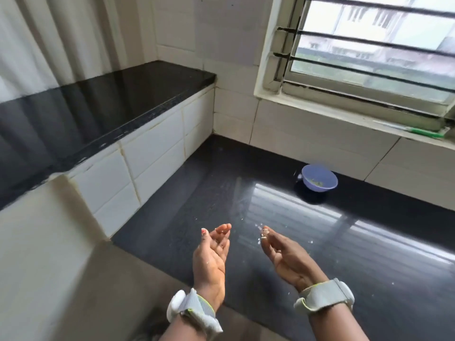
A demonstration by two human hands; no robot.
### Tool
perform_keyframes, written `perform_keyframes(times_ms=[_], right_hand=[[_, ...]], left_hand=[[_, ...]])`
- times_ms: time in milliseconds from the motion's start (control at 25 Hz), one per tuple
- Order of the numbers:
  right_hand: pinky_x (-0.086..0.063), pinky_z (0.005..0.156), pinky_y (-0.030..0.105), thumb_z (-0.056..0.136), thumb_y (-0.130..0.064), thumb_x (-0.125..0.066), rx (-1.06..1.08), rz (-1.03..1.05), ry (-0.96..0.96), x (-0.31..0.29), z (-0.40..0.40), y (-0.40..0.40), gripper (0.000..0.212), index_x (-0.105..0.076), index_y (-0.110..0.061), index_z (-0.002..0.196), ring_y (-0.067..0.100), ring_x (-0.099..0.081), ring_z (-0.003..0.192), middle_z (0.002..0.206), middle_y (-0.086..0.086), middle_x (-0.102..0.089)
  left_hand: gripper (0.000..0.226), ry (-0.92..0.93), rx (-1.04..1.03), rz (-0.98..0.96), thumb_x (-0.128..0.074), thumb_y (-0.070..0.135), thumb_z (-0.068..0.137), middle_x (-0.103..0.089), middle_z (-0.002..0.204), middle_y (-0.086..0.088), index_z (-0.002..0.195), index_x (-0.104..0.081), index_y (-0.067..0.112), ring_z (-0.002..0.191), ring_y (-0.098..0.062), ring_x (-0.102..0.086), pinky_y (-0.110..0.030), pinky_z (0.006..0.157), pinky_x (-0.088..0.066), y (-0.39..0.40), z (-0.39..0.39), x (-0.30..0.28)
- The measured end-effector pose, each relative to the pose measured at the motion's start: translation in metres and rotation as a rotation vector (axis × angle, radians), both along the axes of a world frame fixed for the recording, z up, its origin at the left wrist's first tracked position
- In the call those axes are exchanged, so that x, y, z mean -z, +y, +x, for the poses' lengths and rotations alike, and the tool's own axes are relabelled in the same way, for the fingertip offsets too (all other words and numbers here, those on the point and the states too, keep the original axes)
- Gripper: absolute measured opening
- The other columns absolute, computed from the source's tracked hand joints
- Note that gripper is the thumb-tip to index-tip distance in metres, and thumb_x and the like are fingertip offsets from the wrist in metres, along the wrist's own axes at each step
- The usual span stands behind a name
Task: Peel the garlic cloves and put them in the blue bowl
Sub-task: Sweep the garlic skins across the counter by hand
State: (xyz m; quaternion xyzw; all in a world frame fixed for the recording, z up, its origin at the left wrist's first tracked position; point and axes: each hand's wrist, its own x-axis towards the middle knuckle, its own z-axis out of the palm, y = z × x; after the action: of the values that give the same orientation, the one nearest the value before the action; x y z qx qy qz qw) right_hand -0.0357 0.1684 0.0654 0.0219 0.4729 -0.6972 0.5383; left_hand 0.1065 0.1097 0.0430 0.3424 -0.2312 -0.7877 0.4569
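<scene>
Standing at the black counter point(307, 254), I had a wide glossy stretch of it before me, bounded by the raised ledge point(98, 114) on my left, the tiled wall under the window point(369, 57) at the back, and the near edge just under my wrists — plenty of room between for my arms to travel. The blue bowl point(319, 178) sat well away, close to the back wall, with some pale greenish pieces in its bottom; I took those for peeled cloves, though they were too small to be sure. My left hand point(213, 257) and right hand point(283, 257) hovered apart, palms facing, fingers relaxed and gripping nothing — only flecks clung to my right fingertips point(265, 233). Tiny white skin scraps point(258, 227) dotted the counter near them. I saw no unpeeled garlic, so I judged the peeling nearly or wholly finished.
</scene>
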Motion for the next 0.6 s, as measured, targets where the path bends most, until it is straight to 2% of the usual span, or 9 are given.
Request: perform_keyframes(times_ms=[120, 240, 320, 360, 440, 520, 560, 600], right_hand=[[-0.055, 0.057, 0.015, 0.078, 0.001, -0.062, -0.082, -0.069, -0.111, -0.019, 0.079, 0.012, 0.016, -0.065, 0.004, 0.093, 0.011, -0.065, 0.063, 0.076, 0.008, -0.068], [-0.055, 0.057, 0.014, 0.059, -0.005, -0.084, -0.198, -0.089, -0.153, -0.019, 0.155, 0.019, 0.032, -0.071, 0.001, 0.088, 0.010, -0.064, 0.065, 0.078, 0.007, -0.067], [-0.054, 0.055, 0.015, 0.038, -0.007, -0.097, -0.313, -0.096, -0.200, -0.001, 0.193, 0.021, 0.049, -0.075, 0.000, 0.082, 0.010, -0.066, 0.063, 0.077, 0.008, -0.067], [-0.054, 0.055, 0.015, 0.036, -0.005, -0.097, -0.336, -0.077, -0.214, 0.014, 0.206, 0.021, 0.049, -0.076, 0.001, 0.080, 0.011, -0.066, 0.062, 0.077, 0.009, -0.068], [-0.055, 0.055, 0.016, 0.057, -0.001, -0.086, -0.342, 0.046, -0.201, 0.063, 0.232, 0.015, 0.029, -0.074, 0.004, 0.082, 0.011, -0.067, 0.061, 0.075, 0.011, -0.068], [-0.056, 0.056, 0.016, 0.077, 0.007, -0.066, -0.293, 0.177, -0.197, 0.116, 0.250, 0.012, 0.008, -0.070, 0.007, 0.085, 0.012, -0.068, 0.060, 0.073, 0.012, -0.069], [-0.056, 0.055, 0.017, 0.082, 0.010, -0.060, -0.282, 0.249, -0.193, 0.144, 0.257, 0.011, 0.009, -0.069, 0.008, 0.083, 0.012, -0.068, 0.059, 0.072, 0.013, -0.070], [-0.056, 0.054, 0.018, 0.086, 0.013, -0.057, -0.296, 0.329, -0.186, 0.181, 0.265, 0.007, 0.013, -0.068, 0.008, 0.081, 0.012, -0.069, 0.058, 0.071, 0.013, -0.070]], left_hand=[[0.045, 0.060, -0.084, 0.059, -0.029, 0.036, 0.101, -0.071, 0.102, -0.013, 0.098, -0.062, 0.005, 0.100, -0.019, -0.066, -0.031, 0.093, -0.045, 0.021, 0.059, 0.001], [0.044, -0.025, -0.192, 0.112, -0.030, 0.035, 0.101, -0.071, 0.092, -0.014, 0.093, -0.061, 0.005, 0.089, -0.021, -0.068, -0.032, 0.087, -0.046, 0.034, 0.133, 0.031], [0.043, -0.095, -0.289, 0.218, -0.027, 0.035, 0.102, -0.067, 0.097, -0.014, 0.092, -0.059, 0.008, 0.086, -0.019, -0.066, -0.034, 0.092, -0.043, 0.031, 0.190, 0.069], [0.043, -0.121, -0.324, 0.292, -0.026, 0.036, 0.102, -0.064, 0.105, -0.013, 0.092, -0.058, 0.009, 0.082, -0.016, -0.067, -0.032, 0.091, -0.043, 0.027, 0.214, 0.088], [0.043, -0.166, -0.348, 0.461, -0.024, 0.036, 0.103, -0.057, 0.114, -0.013, 0.094, -0.056, 0.010, 0.065, -0.009, -0.069, -0.027, 0.080, -0.046, 0.026, 0.257, 0.140], [0.043, -0.198, -0.276, 0.590, -0.025, 0.033, 0.103, -0.066, 0.098, -0.010, 0.107, -0.057, 0.005, 0.054, -0.008, -0.067, -0.026, 0.066, -0.052, 0.034, 0.278, 0.180], [0.045, -0.225, -0.240, 0.642, -0.027, 0.033, 0.102, -0.071, 0.086, -0.006, 0.120, -0.054, 0.002, 0.056, -0.009, -0.068, -0.026, 0.063, -0.055, 0.037, 0.283, 0.198], [0.047, -0.229, -0.212, 0.674, -0.028, 0.032, 0.102, -0.073, 0.084, -0.006, 0.131, -0.048, 0.002, 0.066, -0.011, -0.071, -0.028, 0.069, -0.056, 0.037, 0.285, 0.216]])
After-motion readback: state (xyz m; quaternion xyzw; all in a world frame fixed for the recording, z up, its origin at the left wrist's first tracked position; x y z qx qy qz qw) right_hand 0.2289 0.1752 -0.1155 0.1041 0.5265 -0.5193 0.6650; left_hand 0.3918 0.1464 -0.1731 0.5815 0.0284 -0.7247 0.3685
